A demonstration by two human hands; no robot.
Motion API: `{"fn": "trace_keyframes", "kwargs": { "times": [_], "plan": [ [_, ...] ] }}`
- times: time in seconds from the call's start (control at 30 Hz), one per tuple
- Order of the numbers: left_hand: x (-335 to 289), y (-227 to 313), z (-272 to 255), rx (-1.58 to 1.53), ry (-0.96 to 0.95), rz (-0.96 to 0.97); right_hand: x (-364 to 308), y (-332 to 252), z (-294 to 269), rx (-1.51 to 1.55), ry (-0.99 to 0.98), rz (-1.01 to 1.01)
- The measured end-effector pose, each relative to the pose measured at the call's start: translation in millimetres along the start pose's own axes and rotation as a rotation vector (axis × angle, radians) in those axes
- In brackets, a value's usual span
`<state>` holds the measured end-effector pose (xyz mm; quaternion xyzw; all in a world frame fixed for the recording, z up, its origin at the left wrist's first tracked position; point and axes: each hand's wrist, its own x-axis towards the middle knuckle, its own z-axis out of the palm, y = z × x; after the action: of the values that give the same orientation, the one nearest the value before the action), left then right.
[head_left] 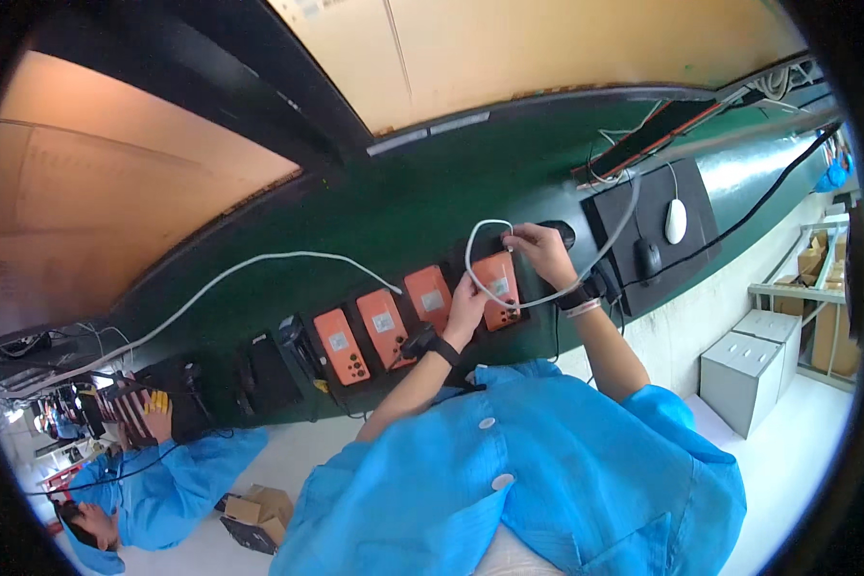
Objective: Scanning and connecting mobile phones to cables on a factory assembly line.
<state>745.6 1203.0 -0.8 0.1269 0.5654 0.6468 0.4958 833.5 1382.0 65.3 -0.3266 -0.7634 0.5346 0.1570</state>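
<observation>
A row of several orange phones lies face down on the bench, each back with a pale label and dark camera rings. My left hand (464, 311) grips the left edge of the rightmost phone (499, 273), with its fingers partly hidden. Near that phone's far end, my right hand (544, 253) pinches the end of a white cable (470, 252). The cable loops over the phone and runs off toward the back right. Whether its plug touches the phone I cannot tell. To the left are the other phones, including one orange phone (430, 295) close to my left hand.
A second pale cable (259, 259) crosses the green bench (384, 206), ending near the phones. At right, a white mouse (676, 223) and a dark mouse (648, 257) rest on a black mat (605, 213). A co-worker in blue (187, 485) works at far left. Grey cabinets (739, 374) stand right.
</observation>
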Motion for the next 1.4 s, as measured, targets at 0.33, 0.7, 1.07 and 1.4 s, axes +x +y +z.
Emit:
{"fn": "trace_keyframes", "kwargs": {
  "times": [0.33, 0.7, 1.07, 1.4],
  "plan": [
    [-11.6, -6.3, -4.0, 0.078, -0.159, 0.130, -17.5, -34.0, 11.2, 0.003, -0.088, 0.004],
    [-17.2, -5.6, -4.5, 0.161, -0.142, 0.112, -14.4, -29.2, 11.1, 0.061, -0.172, 0.116],
    [-17.9, -2.1, -2.6, 0.110, -0.165, 0.119, -24.9, -14.0, 19.4, 0.136, -0.143, 0.120],
    [-16.7, 22.2, -58.5, 0.513, 0.101, 0.291, -6.9, 23.7, 33.9, -0.020, -0.127, 0.025]
  ]
}}
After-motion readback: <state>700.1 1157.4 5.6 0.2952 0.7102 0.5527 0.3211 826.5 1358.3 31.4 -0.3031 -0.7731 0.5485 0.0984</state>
